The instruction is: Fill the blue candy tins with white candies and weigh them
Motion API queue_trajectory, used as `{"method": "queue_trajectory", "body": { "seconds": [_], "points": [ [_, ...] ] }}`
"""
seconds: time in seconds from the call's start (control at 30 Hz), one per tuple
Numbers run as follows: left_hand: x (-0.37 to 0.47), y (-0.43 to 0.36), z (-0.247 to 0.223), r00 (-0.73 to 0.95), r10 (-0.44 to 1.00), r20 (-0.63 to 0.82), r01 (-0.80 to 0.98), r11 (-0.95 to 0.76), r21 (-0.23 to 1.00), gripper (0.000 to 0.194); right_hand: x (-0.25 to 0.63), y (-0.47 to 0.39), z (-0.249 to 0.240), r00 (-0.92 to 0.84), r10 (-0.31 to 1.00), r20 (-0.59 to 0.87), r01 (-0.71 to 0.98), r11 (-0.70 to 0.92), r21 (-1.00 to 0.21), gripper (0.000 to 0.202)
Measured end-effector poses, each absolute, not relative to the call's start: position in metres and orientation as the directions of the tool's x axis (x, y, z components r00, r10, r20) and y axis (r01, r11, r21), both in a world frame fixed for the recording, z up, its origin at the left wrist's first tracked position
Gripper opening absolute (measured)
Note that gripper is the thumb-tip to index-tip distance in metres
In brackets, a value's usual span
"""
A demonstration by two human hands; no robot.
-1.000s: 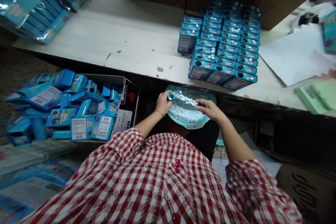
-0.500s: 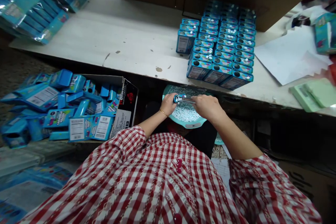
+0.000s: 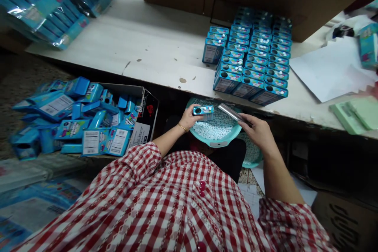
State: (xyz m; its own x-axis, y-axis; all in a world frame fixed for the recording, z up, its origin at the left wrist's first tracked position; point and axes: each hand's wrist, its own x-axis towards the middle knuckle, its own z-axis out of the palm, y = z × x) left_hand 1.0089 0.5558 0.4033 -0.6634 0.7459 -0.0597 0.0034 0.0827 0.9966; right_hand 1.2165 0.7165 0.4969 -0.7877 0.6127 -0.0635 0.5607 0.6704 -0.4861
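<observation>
Turquoise plastic makes the round basin, which is filled with small white pellets and serves here as the landmark. Over the left part of the basin, the left hand holds one small blue box; its grip is closed around the left end of this box, with thumb and fingers on the sides. The box's top is facing up, with a dark round hole near the hand and a few white pellets lying on the printed part. Over the right part of the basin, the right hand has a long, narrow metal scoop; its grip is closed with the fingers around the near end, and the far end points to the box without touching it. Beyond the basin stretches a white worktop, chipped in several spots. On it, beyond and to the right of the basin, many blue boxes stand upright in close rows, some with pellets on their tops. To the left of the basin, a carton is heaped with loose blue boxes, lying in different directions. To the right of the basin and lower, a second basin also contains pellets.
</observation>
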Motion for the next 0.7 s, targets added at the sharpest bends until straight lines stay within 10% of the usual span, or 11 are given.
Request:
{"method": "queue_trajectory", "body": {
  "seconds": [0.3,0.7],
  "points": [
    [0.974,0.606,0.462,-0.722,0.681,0.120,0.078,-0.091,0.993,0.043,1.240,0.711,0.473,-0.658,0.748,0.085,0.471,0.497,-0.729,0.042],
    [0.877,0.721,0.469,-0.745,0.627,0.226,0.446,0.216,0.869,0.069,1.274,0.676,0.413,-0.605,0.766,-0.218,0.592,0.250,-0.766,0.056]
  ]
}}
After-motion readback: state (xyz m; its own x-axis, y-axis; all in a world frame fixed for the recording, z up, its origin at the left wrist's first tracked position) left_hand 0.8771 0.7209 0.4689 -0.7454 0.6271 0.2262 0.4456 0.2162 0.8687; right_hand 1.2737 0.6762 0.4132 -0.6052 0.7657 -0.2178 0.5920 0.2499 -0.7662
